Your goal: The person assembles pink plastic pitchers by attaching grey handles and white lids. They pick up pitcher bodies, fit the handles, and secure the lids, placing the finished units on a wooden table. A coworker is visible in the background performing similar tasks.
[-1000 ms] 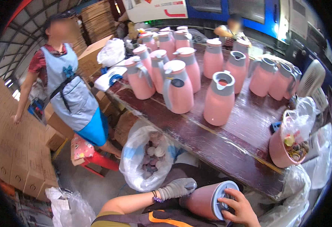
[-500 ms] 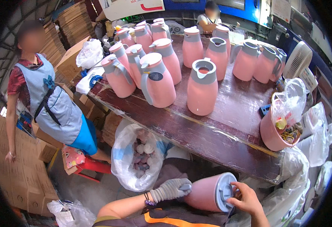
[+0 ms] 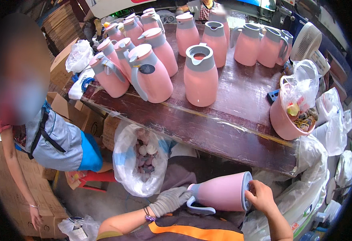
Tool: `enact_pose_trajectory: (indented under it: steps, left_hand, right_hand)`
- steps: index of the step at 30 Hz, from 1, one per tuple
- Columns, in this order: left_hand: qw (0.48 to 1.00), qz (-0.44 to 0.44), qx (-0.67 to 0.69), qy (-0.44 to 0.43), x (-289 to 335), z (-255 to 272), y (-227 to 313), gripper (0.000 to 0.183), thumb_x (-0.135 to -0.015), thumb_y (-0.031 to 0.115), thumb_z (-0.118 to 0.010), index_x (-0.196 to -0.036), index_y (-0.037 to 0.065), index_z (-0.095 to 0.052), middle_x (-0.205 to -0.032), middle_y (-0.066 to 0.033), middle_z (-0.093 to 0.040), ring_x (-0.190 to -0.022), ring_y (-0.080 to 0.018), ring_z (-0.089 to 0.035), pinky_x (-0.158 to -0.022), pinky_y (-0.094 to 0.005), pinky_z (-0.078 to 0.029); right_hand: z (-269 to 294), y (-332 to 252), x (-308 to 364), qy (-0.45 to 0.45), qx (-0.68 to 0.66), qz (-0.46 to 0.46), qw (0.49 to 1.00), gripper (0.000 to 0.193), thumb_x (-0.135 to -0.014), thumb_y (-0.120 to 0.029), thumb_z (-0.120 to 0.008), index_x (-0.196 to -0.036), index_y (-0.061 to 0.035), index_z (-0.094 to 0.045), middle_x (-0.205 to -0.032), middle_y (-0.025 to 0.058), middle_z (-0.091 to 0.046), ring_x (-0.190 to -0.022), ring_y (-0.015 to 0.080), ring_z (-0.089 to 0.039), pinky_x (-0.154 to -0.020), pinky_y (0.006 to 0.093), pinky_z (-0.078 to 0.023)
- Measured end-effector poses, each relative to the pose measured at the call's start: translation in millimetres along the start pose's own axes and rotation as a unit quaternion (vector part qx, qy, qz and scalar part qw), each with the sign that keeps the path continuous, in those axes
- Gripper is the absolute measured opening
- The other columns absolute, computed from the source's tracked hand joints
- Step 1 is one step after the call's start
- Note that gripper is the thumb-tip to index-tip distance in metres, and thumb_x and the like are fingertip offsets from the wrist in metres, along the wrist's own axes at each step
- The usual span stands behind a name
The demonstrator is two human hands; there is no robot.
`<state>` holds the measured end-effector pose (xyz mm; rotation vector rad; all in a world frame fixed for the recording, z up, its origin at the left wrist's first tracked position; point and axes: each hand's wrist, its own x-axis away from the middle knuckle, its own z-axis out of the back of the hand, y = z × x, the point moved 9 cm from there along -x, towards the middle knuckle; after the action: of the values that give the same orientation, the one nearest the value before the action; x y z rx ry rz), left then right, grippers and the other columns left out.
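A pink thermos jug point(image 3: 222, 192) with a grey neck and handle lies sideways over my lap, its top end to the left. My left hand point(image 3: 171, 202), in a grey glove, is closed around the jug's neck and lid end, just above the handle. At the other end my bare right hand point(image 3: 261, 197) has its fingers curled against the grey base point(image 3: 247, 190); the fingertips are partly hidden there. Beyond my knees, several pink jugs stand upright on the dark table, the nearest an open-topped jug point(image 3: 201, 82) and a lidded one point(image 3: 156, 82) bearing a dark oval label.
A white bag point(image 3: 122, 176) of small caps stands below the dark red table point(image 3: 240, 146). A pink bucket point(image 3: 286, 124) of scraps sits at the table's right end, near a white fan point(image 3: 306, 44). At left, a co-worker point(image 3: 65, 138) stands near cartons; another person point(image 3: 205, 10) is across the table.
The jug on my lap has turned, so its handle now shows and its base faces further right. My view has shifted. The left co-worker has come closer, leaning, with an arm reaching down.
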<state>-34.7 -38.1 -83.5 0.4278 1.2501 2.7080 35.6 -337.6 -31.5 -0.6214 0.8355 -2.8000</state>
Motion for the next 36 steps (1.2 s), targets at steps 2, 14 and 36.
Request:
enact_pose_trajectory:
  steps: [2,14,36]
  left_hand:
    - [0.880,0.307,0.214,-0.293,39,-62,-58,0.054,-0.089,0.059,-0.050,-0.087,0.007,-0.062,-0.070,-0.0058,-0.060,-0.062,-0.0191,-0.058,-0.056,-0.0342,-0.046]
    - [0.616,0.360,0.673,-0.196,26,-99,-22,0.039,-0.092,0.038,-0.057,-0.115,0.008,-0.059,-0.107,-0.0075,-0.064,-0.087,-0.0176,-0.065,-0.068,-0.0276,-0.053]
    - [0.642,0.026,0.765,0.028,-18,23,104,0.019,-0.084,0.013,-0.055,-0.101,0.007,-0.048,-0.055,-0.0028,-0.049,-0.050,-0.0149,-0.053,-0.051,-0.0320,-0.047]
  right_hand:
    - [2,-4,6,0.025,-0.019,0.036,0.999,0.054,-0.076,-0.044,-0.065,-0.108,-0.0003,-0.059,-0.093,0.0174,-0.064,-0.081,0.0310,-0.064,-0.074,0.0409,-0.050]
    - [9,-45,28,0.189,0.031,0.196,0.962,0.061,-0.064,-0.033,-0.078,-0.111,-0.0015,-0.055,-0.101,0.0152,-0.061,-0.090,0.0300,-0.063,-0.076,0.0371,-0.052]
    - [-161,35,32,-0.068,-0.679,-0.227,0.695,0.041,-0.097,-0.033,-0.046,-0.122,-0.0020,-0.056,-0.114,0.0087,-0.062,-0.101,0.0191,-0.060,-0.086,0.0307,-0.047]
